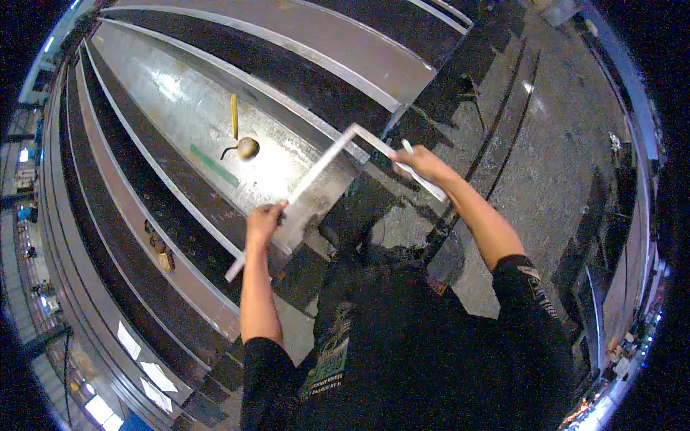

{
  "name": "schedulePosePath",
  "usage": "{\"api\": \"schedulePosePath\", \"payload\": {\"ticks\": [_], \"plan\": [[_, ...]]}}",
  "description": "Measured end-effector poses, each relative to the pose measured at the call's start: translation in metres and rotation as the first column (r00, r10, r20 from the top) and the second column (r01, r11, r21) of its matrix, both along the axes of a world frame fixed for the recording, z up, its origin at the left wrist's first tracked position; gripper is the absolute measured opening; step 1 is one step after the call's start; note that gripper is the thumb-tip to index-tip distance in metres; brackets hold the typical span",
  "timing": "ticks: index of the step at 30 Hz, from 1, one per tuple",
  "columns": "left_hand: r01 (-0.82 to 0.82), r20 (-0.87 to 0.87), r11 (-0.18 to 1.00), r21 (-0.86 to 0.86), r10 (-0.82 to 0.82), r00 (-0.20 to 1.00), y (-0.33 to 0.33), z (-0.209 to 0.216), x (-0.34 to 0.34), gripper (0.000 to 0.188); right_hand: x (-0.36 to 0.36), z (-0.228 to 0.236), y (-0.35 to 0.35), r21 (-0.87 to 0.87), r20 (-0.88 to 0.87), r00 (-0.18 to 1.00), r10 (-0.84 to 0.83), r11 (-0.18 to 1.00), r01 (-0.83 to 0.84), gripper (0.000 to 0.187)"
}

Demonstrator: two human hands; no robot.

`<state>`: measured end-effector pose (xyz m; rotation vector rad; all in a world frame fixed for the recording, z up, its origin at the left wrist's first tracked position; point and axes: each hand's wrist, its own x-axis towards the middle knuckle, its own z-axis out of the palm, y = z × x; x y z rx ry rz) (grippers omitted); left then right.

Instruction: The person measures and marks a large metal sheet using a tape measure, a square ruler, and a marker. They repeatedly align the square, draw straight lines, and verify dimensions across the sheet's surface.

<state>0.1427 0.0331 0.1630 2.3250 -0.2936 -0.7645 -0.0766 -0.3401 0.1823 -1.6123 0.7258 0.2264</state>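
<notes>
Head view: the left hand (266, 223) grips the long arm of a silver, L-shaped metal square (321, 166) over a grey steel beam's end (277, 172); the right hand (425, 167) closes around its short arm and a slim white stick (407, 146).

One view on record: head, the left of two fisheye lenses worn side by side by the person I am watching. Mounted high, pitched down; upright, unmirrored. Dark shirt (431, 352) close below, large at bottom centre. Left hand (264, 224) and right hand (424, 167) farther out, either side of mid-frame. Long metal beams (287, 36) recede toward upper left, edges bowed by the lens. Grey floor (568, 93) spans much of the right side. Distant workshop surroundings compressed along the left rim; corners black outside the image circle.
</notes>
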Motion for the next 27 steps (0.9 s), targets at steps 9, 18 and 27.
{"api": "schedulePosePath", "payload": {"ticks": [9,18,27], "plan": [[0.077,-0.21,0.99,0.122,-0.05,0.976,-0.016,0.057,-0.032,0.045,-0.033,0.031,0.012,0.089,-0.108,0.994,-0.021,0.996,0.031,0.04],[0.073,-0.307,0.992,0.104,-0.037,0.951,-0.029,0.04,0.07,0.044,0.066,0.017,-0.008,-0.114,-0.038,0.999,0.015,0.993,-0.02,0.043],[0.263,-0.436,0.946,-0.187,-0.32,0.841,-0.063,0.099,-0.023,0.025,-0.065,0.048,0.048,0.108,-0.022,0.987,-0.162,0.981,0.163,0.035]]}}
